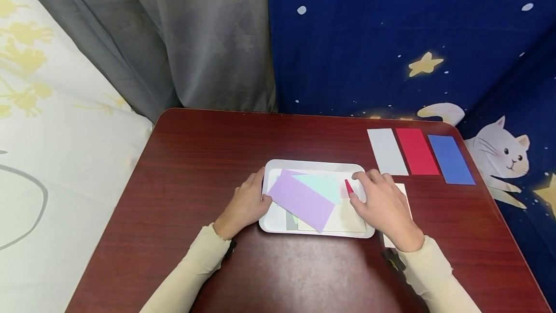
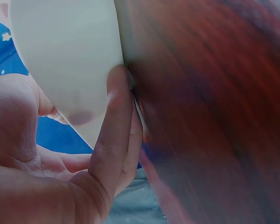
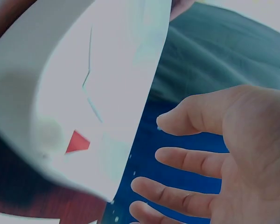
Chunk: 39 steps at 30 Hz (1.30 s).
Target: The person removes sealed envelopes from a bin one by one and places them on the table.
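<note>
A white rectangular tray lies on the table. My left hand grips its left end, thumb at the rim and fingers along the outer wall in the left wrist view. Inside lie a purple card, a pale mint card and a cream card, overlapping. A small red piece shows near the right end. Over that end hovers my right hand; the right wrist view shows its fingers spread, holding nothing, apart from the tray.
White, red and blue cards lie in a row at the table's back right. Another pale card lies partly under my right hand. Grey and blue curtains hang behind the dark red table.
</note>
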{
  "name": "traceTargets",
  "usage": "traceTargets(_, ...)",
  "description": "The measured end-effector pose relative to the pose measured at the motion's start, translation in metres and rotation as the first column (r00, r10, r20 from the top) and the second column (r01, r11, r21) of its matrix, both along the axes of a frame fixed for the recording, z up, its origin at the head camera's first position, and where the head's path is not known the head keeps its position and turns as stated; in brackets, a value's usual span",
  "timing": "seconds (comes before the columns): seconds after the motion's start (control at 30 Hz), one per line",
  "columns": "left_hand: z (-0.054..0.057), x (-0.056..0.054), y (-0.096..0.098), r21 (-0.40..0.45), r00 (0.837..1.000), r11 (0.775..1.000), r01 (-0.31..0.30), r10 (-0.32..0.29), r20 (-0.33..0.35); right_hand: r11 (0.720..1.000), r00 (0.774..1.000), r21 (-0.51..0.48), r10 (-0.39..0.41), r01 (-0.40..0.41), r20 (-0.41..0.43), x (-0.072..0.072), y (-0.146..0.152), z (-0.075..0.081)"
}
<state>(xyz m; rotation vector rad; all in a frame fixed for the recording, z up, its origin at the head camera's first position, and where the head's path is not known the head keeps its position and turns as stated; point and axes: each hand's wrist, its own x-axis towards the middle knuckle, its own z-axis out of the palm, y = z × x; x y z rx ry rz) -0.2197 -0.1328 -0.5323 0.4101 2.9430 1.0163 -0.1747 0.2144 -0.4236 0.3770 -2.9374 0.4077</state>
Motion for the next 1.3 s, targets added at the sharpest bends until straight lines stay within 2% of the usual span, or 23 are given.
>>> traceTargets(0.1, 0.0, -0.001, 0.0, 0.0, 1.0, 1.0, 0.001, -0.001, -0.008, 0.999, 0.999, 0.007, 0.046, -0.046, -0.027, -0.005, -0.01, 0.0)
traceTargets(0.23, 0.017, 0.004, 0.003, 0.032, 1.0, 0.999, 0.009, -0.009, 0.01, 0.996, 0.996, 0.007, 0.089, -0.089, -0.004, -0.009, -0.024, 0.001)
traceTargets(0.43, 0.032, 0.01, 0.005, 0.042, 0.999, 0.999, 0.015, -0.016, 0.03, 0.99, 0.989, 0.022, 0.138, -0.14, 0.052, -0.014, -0.041, -0.001)
traceTargets(0.47, 0.029, 0.01, 0.005, 0.029, 1.0, 0.999, 0.016, -0.017, 0.02, 0.988, 0.987, 0.025, 0.15, -0.152, 0.055, -0.015, -0.044, -0.002)
traceTargets(0.53, 0.033, 0.012, 0.005, 0.039, 1.0, 0.999, 0.016, -0.016, 0.023, 0.983, 0.982, 0.023, 0.18, -0.182, 0.058, -0.018, -0.049, -0.003)
traceTargets(0.7, 0.016, 0.008, 0.003, 0.035, 1.0, 0.999, 0.008, -0.009, 0.01, 0.958, 0.955, -0.018, 0.288, -0.287, 0.078, -0.022, -0.061, -0.005)
traceTargets(0.8, 0.005, 0.005, 0.002, 0.035, 1.0, 0.999, 0.0, 0.0, 0.001, 0.946, 0.937, -0.022, 0.325, -0.325, 0.126, -0.023, -0.067, -0.007)
traceTargets(0.87, 0.001, 0.004, 0.002, 0.031, 1.0, 1.0, -0.004, 0.004, -0.004, 0.94, 0.927, -0.005, 0.338, -0.342, 0.165, -0.023, -0.072, -0.009)
traceTargets(0.97, 0.001, 0.004, 0.002, 0.013, 1.0, 1.0, -0.005, 0.005, -0.003, 0.93, 0.911, 0.018, 0.356, -0.367, 0.206, -0.022, -0.077, -0.013)
traceTargets(1.07, 0.002, 0.003, 0.001, -0.003, 1.0, 1.0, -0.007, 0.007, 0.007, 0.914, 0.896, 0.023, 0.392, -0.405, 0.206, -0.019, -0.08, -0.018)
traceTargets(1.3, -0.002, 0.001, 0.001, -0.012, 1.0, 1.0, -0.005, 0.005, -0.004, 0.908, 0.9, 0.064, 0.397, -0.414, 0.18, -0.013, -0.086, -0.025)
